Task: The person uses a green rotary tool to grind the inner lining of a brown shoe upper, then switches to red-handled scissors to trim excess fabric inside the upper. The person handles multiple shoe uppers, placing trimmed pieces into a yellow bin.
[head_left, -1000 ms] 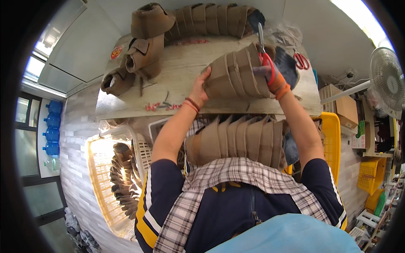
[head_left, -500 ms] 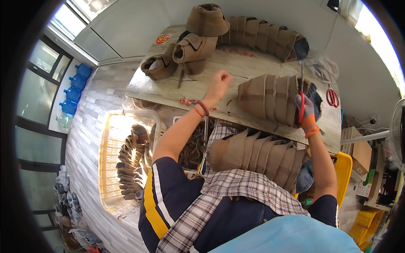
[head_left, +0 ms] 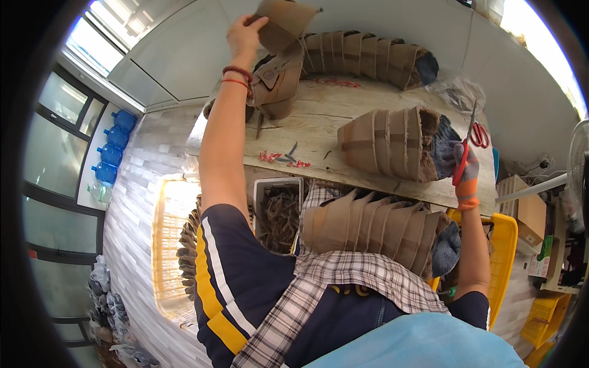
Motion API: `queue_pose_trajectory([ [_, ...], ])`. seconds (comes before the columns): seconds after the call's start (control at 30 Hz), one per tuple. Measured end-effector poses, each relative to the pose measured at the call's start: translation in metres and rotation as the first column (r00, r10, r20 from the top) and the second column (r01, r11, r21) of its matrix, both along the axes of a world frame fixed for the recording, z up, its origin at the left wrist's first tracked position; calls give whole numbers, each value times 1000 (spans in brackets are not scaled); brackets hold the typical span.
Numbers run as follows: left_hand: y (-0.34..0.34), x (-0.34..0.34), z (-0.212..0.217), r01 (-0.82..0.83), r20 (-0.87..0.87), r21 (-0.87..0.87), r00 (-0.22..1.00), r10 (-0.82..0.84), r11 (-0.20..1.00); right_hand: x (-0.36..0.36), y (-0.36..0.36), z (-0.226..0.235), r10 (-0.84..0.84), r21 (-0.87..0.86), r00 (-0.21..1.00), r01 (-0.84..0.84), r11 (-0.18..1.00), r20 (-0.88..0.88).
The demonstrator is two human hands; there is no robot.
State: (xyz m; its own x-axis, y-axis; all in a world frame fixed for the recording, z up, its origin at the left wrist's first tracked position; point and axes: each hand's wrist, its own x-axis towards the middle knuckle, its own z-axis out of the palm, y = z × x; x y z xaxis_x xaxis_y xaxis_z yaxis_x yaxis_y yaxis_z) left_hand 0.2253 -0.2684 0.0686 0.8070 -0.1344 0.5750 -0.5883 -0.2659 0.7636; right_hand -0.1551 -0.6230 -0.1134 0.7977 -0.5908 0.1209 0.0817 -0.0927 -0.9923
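Note:
Bare, my left hand reaches to the far left of the table and pinches a brown boot upper by its edge. The piece is tilted above another brown upper with a round mark on its flap. My right hand, in a grey and orange glove, grips red-handled scissors with the blades pointing up. It is beside the grey-blue fleecy end of a nested stack of uppers. A second stack lies across my lap on the plaid apron.
A long curved row of uppers lies along the table's back. Another pair of red scissors and clear plastic lie at the right. Red scraps dot the table's near edge. Baskets and a scrap bin stand below.
My left hand has moved far left and up and taken hold of the top boot upper, which is now tilted. My right hand with the scissors has shifted right, toward the fleecy end.

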Motion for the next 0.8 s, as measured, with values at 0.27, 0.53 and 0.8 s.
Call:
queue_pose_trajectory([
  [0.27,20,-50,-28,196,-146,-924,614,-776,328,-25,16,65,-52,-633,996,86,770,72],
  [0.53,-13,-149,-66,-22,-237,-968,410,-881,251,-24,66,133,-125,-953,990,95,289,61],
  [0.8,-39,-197,-103,-26,-252,-967,253,-934,254,-14,72,153,-314,-988,949,-32,-150,17],
])
